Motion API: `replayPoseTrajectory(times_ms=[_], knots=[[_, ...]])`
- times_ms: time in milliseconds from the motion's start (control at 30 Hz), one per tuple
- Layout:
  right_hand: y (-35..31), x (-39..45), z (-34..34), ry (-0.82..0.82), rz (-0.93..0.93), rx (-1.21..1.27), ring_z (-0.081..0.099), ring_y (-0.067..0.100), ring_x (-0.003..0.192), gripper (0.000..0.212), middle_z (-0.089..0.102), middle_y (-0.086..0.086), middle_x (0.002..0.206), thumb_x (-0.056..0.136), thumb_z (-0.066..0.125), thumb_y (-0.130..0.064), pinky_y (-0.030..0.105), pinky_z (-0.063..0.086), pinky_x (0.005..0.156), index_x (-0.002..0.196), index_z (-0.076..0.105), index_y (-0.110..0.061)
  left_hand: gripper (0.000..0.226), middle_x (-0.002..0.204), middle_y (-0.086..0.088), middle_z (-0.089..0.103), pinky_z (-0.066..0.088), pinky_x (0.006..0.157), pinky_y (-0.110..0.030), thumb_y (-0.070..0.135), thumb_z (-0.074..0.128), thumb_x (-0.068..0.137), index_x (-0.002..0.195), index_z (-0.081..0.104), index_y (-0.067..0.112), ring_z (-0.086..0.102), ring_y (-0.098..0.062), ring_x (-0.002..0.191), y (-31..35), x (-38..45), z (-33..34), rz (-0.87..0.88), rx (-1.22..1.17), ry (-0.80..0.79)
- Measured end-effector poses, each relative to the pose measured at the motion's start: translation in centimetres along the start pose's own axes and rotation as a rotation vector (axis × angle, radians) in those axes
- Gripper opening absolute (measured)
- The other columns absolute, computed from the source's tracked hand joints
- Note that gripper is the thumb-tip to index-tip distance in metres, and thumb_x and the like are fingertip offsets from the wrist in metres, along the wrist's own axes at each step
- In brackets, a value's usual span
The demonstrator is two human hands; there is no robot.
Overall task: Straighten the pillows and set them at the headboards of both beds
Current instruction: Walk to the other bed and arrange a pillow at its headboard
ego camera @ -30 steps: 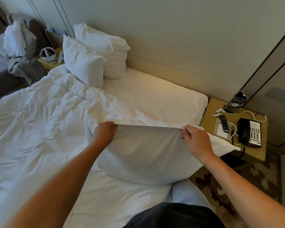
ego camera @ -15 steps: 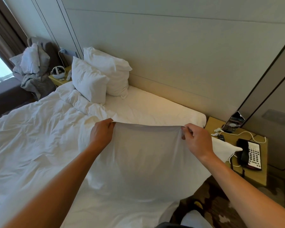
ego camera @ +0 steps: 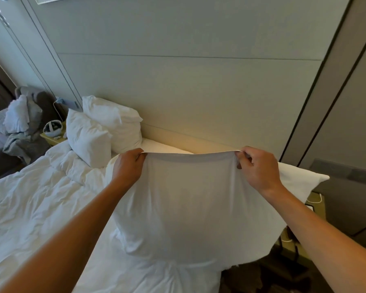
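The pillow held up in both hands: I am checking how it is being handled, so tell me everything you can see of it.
The pillow is white, soft and plump in a smooth cloth case. It hangs upright over the bed's near edge, its top hem stretched taut between the left hand and right hand, which pinch that hem. One corner sticks out to the right. Its bottom touches the bedding.

Three white pillows (ego camera: pixel 188 208), two hands (ego camera: pixel 128 166), one bed (ego camera: pixel 30 208), one nightstand (ego camera: pixel 51 138)
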State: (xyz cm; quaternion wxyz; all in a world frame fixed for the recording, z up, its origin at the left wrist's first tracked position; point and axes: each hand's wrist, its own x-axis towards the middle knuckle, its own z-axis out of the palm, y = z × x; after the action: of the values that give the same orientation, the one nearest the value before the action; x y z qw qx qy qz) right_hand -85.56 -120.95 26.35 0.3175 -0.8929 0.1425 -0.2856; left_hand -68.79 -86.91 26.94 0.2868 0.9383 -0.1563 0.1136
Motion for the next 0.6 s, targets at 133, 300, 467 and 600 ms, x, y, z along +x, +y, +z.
replayPoseTrajectory(times_ms=[133, 300, 467, 600], knots=[[3.5, 4.6, -2.3, -0.001, 0.007, 0.047, 0.072, 0.025, 0.068, 0.034, 0.072, -0.002, 0.067, 0.104, 0.06, -0.028, 0.046, 0.059, 0.068, 0.073, 0.067, -0.017, 0.036, 0.061, 0.013, 0.053, 0.037, 0.058, -0.025, 0.032, 0.051, 0.104, 0.068, 0.053, 0.031, 0.053, -0.011, 0.06, 4.7, 4.9, 2.8, 0.02, 0.01, 0.005], [7.6, 9.5, -3.6, -0.007, 0.018, 0.057, 0.072, 0.024, 0.069, 0.034, 0.072, -0.001, 0.067, 0.104, 0.06, -0.028, 0.045, 0.058, 0.069, 0.073, 0.068, -0.017, 0.036, 0.064, 0.007, 0.057, 0.034, 0.053, -0.025, 0.032, 0.049, 0.103, 0.068, 0.056, 0.03, 0.053, -0.012, 0.062, 9.1, 9.9, 6.5, 0.03, 0.049, 0.035], [10.8, 13.5, -3.1, -0.039, 0.033, 0.065, 0.072, 0.026, 0.07, 0.035, 0.072, 0.002, 0.068, 0.105, 0.059, -0.03, 0.046, 0.058, 0.068, 0.074, 0.069, -0.015, 0.033, 0.061, 0.014, 0.049, 0.031, 0.052, -0.025, 0.03, 0.051, 0.102, 0.07, 0.054, 0.034, 0.046, -0.011, 0.06, 10.9, 14.0, 10.2, 0.022, 0.065, 0.05], [13.0, 17.0, -1.6, -0.051, 0.069, 0.053, 0.073, 0.028, 0.071, 0.036, 0.072, 0.005, 0.068, 0.105, 0.058, -0.031, 0.047, 0.059, 0.069, 0.075, 0.069, -0.014, 0.029, 0.065, 0.011, 0.051, 0.035, 0.057, -0.025, 0.031, 0.052, 0.103, 0.076, 0.063, 0.028, 0.047, -0.012, 0.061, 10.6, 17.7, 13.3, 0.008, 0.064, 0.036]])
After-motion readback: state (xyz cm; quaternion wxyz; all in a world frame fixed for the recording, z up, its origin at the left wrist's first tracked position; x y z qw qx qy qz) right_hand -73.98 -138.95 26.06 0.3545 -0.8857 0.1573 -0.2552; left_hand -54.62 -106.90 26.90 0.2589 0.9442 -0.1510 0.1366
